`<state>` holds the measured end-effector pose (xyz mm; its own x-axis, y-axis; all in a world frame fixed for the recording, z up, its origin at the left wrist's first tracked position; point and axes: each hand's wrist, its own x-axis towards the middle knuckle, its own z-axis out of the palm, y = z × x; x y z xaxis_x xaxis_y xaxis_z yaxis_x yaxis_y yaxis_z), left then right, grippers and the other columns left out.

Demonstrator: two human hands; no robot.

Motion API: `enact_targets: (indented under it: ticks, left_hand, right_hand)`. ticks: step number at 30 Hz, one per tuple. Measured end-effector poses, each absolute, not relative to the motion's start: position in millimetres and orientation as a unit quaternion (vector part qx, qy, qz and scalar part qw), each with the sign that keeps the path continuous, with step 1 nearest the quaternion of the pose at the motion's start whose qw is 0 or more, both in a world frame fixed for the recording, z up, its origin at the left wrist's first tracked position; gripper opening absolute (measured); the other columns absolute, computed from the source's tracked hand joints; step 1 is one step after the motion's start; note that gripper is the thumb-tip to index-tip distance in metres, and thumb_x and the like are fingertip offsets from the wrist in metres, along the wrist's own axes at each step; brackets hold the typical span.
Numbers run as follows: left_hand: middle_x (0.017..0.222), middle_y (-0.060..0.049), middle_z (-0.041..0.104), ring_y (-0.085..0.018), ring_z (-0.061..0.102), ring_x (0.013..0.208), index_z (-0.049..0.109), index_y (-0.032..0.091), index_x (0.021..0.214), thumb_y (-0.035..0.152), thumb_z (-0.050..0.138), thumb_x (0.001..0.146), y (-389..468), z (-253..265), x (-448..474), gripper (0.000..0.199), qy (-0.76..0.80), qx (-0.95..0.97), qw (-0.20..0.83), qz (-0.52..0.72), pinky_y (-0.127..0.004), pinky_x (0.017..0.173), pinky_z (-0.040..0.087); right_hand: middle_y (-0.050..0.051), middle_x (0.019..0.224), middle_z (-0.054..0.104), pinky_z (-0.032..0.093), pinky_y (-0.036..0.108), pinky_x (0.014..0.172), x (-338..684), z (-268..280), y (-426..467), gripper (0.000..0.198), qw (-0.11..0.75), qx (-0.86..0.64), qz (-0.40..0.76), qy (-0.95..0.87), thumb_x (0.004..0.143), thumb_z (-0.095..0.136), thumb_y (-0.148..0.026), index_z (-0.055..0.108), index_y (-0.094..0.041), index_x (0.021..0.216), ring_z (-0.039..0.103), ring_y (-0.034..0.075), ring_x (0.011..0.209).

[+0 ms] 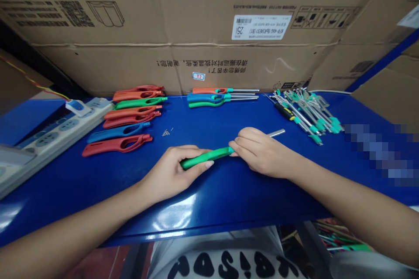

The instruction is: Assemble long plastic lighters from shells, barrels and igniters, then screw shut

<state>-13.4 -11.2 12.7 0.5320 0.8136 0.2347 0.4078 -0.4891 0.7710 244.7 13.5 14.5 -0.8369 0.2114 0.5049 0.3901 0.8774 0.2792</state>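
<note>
Between my two hands is a green long-neck lighter (209,157), held slantwise just over the blue table. My left hand (178,168) is closed around its green handle, thumb along the near side. Closed over the teal collar and metal tube is my right hand (262,150); the tip of the tube (277,132) sticks out beyond the knuckles. The trigger area is hidden by my fingers. A small heap of screws (166,132) lies past my left hand. Beyond my right hand sits a screwdriver (284,110) with a black and yellow handle.
Coloured lighter handles (118,144) lie in a row at left, beside a power strip (70,126). Several lighters with metal tubes (209,97) lie at the back. Metal tubes with teal ends (309,113) are piled at right. A cardboard wall (203,22) stands behind the table (137,209).
</note>
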Motion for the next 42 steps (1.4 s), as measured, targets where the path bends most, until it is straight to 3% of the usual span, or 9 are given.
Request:
enact_targets:
  ticks: [6,12,17,21,27,30,33,36,42]
  left_hand:
    - [0.106,-0.006,0.074,-0.015,0.071,0.085,0.072,0.018,0.124,0.025,0.064,0.096,-13,10,-18,0.031,0.353,0.857,0.216,0.306,-0.025,0.077,0.056]
    - [0.108,-0.008,0.074,-0.02,0.074,0.086,0.071,0.017,0.126,0.03,0.058,0.098,-11,5,-21,0.033,0.351,0.891,0.096,0.272,-0.03,0.074,0.06]
    - [0.111,-0.007,0.07,-0.022,0.072,0.088,0.063,0.024,0.138,0.034,0.057,0.098,-5,1,-14,0.041,0.386,0.891,0.098,0.218,-0.033,0.072,0.059]
    - [0.116,-0.009,0.067,-0.025,0.067,0.101,0.053,0.022,0.146,0.032,0.057,0.098,-4,1,-12,0.048,0.375,0.897,0.1,0.211,-0.041,0.087,0.057]
    - [0.119,-0.01,0.066,-0.026,0.062,0.106,0.06,0.021,0.139,0.032,0.057,0.099,-1,0,-20,0.042,0.379,0.889,0.127,0.222,-0.047,0.099,0.051]
    - [0.117,-0.009,0.066,-0.025,0.062,0.105,0.061,0.022,0.136,0.031,0.059,0.098,0,1,-23,0.04,0.382,0.878,0.159,0.242,-0.042,0.093,0.054]
    - [0.119,-0.009,0.065,-0.023,0.064,0.105,0.062,0.021,0.135,0.027,0.059,0.097,-2,2,-24,0.039,0.385,0.868,0.184,0.256,-0.04,0.094,0.055]
    - [0.122,-0.009,0.064,-0.022,0.064,0.108,0.061,0.021,0.136,0.023,0.056,0.098,-5,3,-24,0.039,0.377,0.87,0.188,0.255,-0.041,0.097,0.055]
    - [0.124,-0.011,0.065,-0.025,0.061,0.111,0.059,0.019,0.138,0.019,0.054,0.097,-7,4,-23,0.041,0.384,0.874,0.172,0.244,-0.043,0.099,0.054]
  right_hand:
    - [0.013,0.08,0.068,0.049,0.038,0.073,245,12,15,0.022,0.256,-0.198,-0.105,-0.94,0.102,0.046,-0.015,0.066,-0.007,0.1,0.054,0.022,0.078]
    - [0.012,0.084,0.069,0.048,0.037,0.078,246,3,19,0.021,0.258,-0.231,-0.025,-0.938,0.102,0.047,-0.019,0.066,-0.01,0.101,0.055,0.021,0.079]
    - [0.008,0.088,0.067,0.047,0.035,0.082,252,7,29,0.013,0.183,-0.296,0.09,-0.933,0.099,0.056,-0.025,0.064,-0.015,0.096,0.057,0.021,0.084]
    - [0.006,0.092,0.065,0.043,0.037,0.086,264,13,36,0.01,0.134,-0.342,0.13,-0.921,0.096,0.061,-0.028,0.061,-0.018,0.095,0.057,0.022,0.087]
    - [0.007,0.097,0.067,0.045,0.035,0.086,300,21,59,0.026,0.173,-0.349,0.253,-0.886,0.093,0.062,-0.046,0.064,-0.02,0.089,0.061,0.02,0.09]
    - [0.006,0.08,0.063,0.046,0.035,0.077,331,22,77,0.035,0.232,-0.515,0.114,-0.817,0.092,0.055,-0.045,0.053,-0.021,0.068,0.059,0.02,0.075]
    - [0.011,0.088,0.062,0.045,0.039,0.08,358,17,90,0.027,0.13,-0.684,-0.075,-0.714,0.089,0.056,-0.04,0.055,-0.019,0.072,0.059,0.026,0.084]
    - [0.019,0.104,0.061,0.045,0.043,0.085,369,12,95,0.036,0.046,-0.762,-0.097,-0.638,0.086,0.061,-0.047,0.062,-0.013,0.097,0.059,0.034,0.099]
    - [0.024,0.113,0.057,0.042,0.048,0.096,366,15,90,0.035,0.051,-0.75,-0.121,-0.648,0.093,0.052,-0.042,0.067,-0.011,0.094,0.053,0.04,0.113]
